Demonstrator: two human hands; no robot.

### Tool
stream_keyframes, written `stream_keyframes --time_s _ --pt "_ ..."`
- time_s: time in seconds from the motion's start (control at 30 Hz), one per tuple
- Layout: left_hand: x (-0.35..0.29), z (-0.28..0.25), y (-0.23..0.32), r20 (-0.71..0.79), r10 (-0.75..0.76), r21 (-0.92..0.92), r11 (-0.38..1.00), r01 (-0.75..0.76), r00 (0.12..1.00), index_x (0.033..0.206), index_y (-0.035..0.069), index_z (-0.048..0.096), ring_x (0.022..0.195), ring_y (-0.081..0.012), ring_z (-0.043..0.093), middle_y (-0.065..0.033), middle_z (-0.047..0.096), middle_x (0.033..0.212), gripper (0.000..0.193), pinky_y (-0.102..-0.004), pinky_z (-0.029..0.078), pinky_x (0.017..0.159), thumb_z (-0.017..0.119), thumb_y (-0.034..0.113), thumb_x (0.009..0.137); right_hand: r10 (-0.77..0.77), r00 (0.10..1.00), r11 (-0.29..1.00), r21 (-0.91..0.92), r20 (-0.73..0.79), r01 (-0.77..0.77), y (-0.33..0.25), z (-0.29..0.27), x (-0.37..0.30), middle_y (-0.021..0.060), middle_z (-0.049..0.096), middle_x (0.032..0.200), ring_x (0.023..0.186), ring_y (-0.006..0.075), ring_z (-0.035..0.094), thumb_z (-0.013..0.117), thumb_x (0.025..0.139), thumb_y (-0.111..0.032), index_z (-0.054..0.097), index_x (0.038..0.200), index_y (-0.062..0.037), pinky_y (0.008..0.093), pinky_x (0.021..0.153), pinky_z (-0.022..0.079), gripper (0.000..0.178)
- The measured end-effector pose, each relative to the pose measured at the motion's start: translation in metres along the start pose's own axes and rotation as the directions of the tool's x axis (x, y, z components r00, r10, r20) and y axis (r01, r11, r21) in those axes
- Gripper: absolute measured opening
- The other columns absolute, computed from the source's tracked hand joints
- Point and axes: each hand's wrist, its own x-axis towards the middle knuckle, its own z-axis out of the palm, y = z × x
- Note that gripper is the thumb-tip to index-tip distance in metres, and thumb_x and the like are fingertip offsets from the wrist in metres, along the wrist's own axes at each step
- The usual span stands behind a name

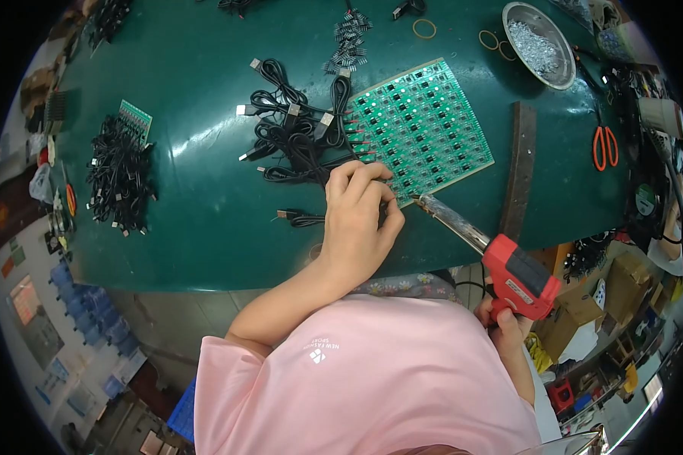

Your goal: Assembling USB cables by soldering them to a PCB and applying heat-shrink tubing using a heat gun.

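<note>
My left hand point(360, 220) lies over the lower left edge of a green circuit board panel point(425, 129), its fingers bent and drawn together. A black USB cable point(303, 219) runs under this hand, which appears to pinch its end; the fingers hide the exact grip. My right hand point(508, 326) is wrapped round the handle of a red and black soldering gun point(520, 277). The gun's metal tip reaches the panel's lower edge, close to my left fingertips. Several coiled black USB cables point(292, 140) lie along the panel's left side, some with red wire ends at its edge.
At the far right stands a metal bowl point(535, 45) of small silvery pieces. A dark flat bar point(518, 171) lies right of the panel, with orange-handled scissors point(605, 148) beyond. Bundled black cables point(120, 174) sit at the left. Rubber bands point(424, 29) lie at the back.
</note>
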Motion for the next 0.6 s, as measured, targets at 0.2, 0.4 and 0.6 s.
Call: stream_keyframes --time_s 0.2,0.4,0.6 --pt "-0.004 0.006 -0.001 -0.050 0.015 0.023 1.000 -0.014 0.999 0.081 0.002 0.055 0.101 -0.0329 0.049 -0.0101 0.058 0.104 0.021 -0.0409 0.043 0.083 0.068 -0.006 0.066 0.025 1.000 1.000 -0.006 0.014 -0.025 0.001 0.003 0.004 0.0063 0.056 0.068 0.056 0.0137 0.051 0.068 0.084 -0.041 0.057 0.102 -0.0003 0.0285 0.049 0.040 0.046" --pt "-0.004 0.007 0.000 -0.068 0.050 0.003 0.999 -0.050 0.996 0.083 -0.002 0.054 0.100 -0.0357 0.050 -0.0146 0.055 0.103 0.023 -0.0427 0.045 0.083 0.067 -0.008 0.065 -0.008 0.999 1.000 0.015 0.045 0.007 0.006 0.002 0.006 0.0057 0.057 0.070 0.055 0.0134 0.050 0.068 0.085 -0.038 0.053 0.112 -0.0009 0.0278 0.047 0.039 0.049" --pt "-0.003 0.007 0.000 -0.070 0.071 0.015 0.997 -0.070 0.995 0.082 -0.003 0.053 0.099 -0.0364 0.050 -0.0163 0.054 0.102 0.024 -0.0415 0.045 0.081 0.067 -0.009 0.063 -0.022 0.999 0.998 0.063 0.043 0.020 0.014 -0.002 0.006 0.0059 0.057 0.075 0.055 0.0141 0.050 0.069 0.085 -0.034 0.051 0.115 -0.0008 0.0278 0.047 0.039 0.048"
